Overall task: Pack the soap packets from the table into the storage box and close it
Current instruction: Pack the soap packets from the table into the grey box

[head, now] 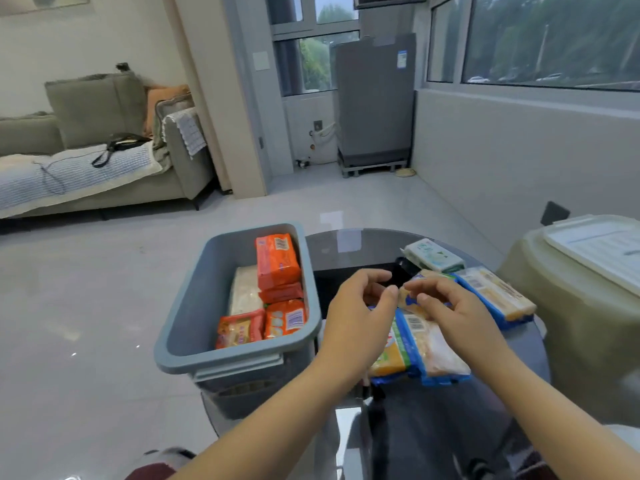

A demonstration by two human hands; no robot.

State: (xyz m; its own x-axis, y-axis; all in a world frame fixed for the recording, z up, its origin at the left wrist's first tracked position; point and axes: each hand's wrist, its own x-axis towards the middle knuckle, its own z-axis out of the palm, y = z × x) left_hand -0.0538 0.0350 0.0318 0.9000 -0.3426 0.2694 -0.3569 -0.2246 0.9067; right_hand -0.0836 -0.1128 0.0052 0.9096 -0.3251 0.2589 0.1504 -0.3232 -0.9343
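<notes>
A grey storage box (194, 306) stands open at the left edge of the round glass table (433, 427). Inside it lie several orange soap packets (277, 261) and a pale one (246, 292). On the table to its right lie yellow and blue soap packets (429, 351), another yellow-blue packet (498, 292) and a white-green packet (433, 254). My right hand (446, 306) pinches the upper end of a yellow-blue packet. My left hand (360, 306) hovers just beside it with fingers apart and curled, holding nothing that I can see.
A beige container with a white lid (595, 251) stands at the right of the table. A small black object (403, 270) sits behind my hands. A sofa (86, 161) is at the far left and a grey appliance (375, 98) by the window.
</notes>
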